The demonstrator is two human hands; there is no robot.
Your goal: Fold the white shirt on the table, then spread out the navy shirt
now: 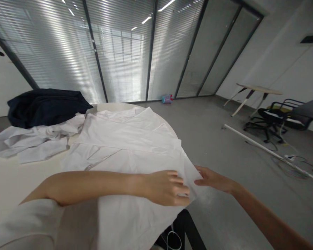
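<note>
A large white shirt [125,146] lies spread over a round white table, with its near part hanging past the table's edge. My left hand [165,187] reaches across from the left, its fingers curled over the cloth near the shirt's right edge. My right hand [212,180] comes in from the lower right, with its fingertips at a pointed corner of the cloth. Whether those fingers pinch the corner is hard to see.
A crumpled white garment [33,140] and a dark navy garment [45,107] lie on the round table [114,107]. On the grey floor are a fallen cup [167,99], a long white pole [266,151], cables, a black office chair [284,116] and a small table [258,92].
</note>
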